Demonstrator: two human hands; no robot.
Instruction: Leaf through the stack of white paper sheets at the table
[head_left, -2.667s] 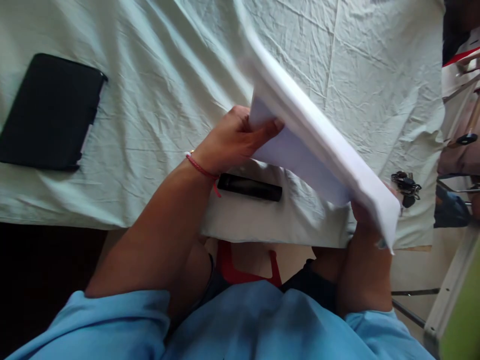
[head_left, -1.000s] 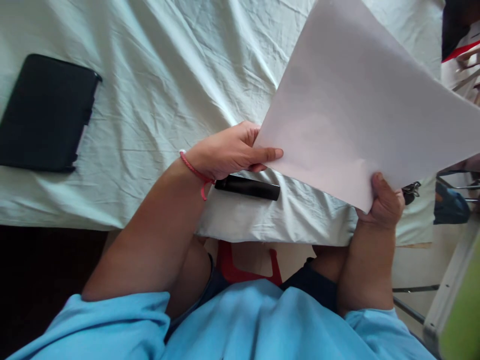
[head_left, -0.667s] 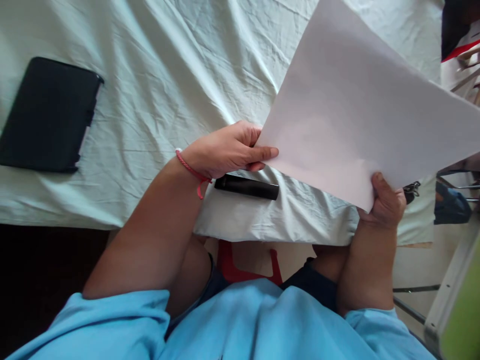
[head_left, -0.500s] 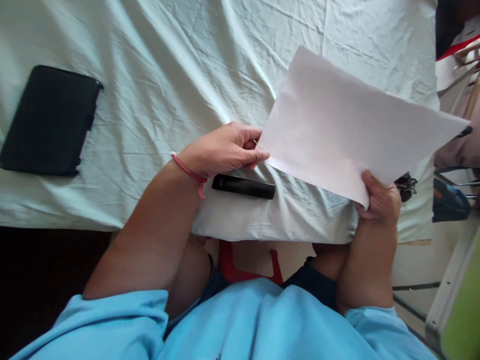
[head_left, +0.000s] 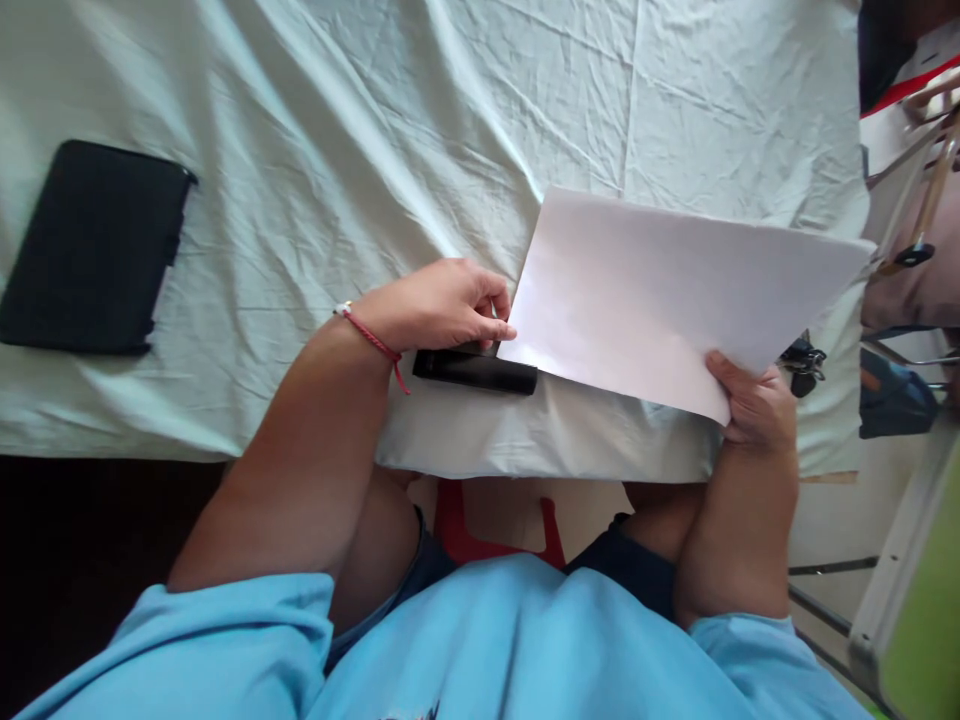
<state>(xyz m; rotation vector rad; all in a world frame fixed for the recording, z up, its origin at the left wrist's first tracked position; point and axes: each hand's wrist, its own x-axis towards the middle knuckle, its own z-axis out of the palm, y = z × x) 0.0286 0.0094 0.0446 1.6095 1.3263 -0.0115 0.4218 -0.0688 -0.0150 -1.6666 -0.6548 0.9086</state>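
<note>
Resting under right fingers (head_left: 739,385), paper (head_left: 660,290) meets left fingers (head_left: 491,318).

No text, label, brand, number or sign can be read. The sheet of paper (head_left: 660,295) shows a blank face, and the black marker (head_left: 475,371) and black case (head_left: 88,250) bear no legible marks.

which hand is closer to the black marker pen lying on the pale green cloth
Left. The left hand sits directly above the black marker pen, its fingertips at the pen's upper edge. The right hand is far off to the pen's right, gripping the white paper sheet at its near corner.
</note>
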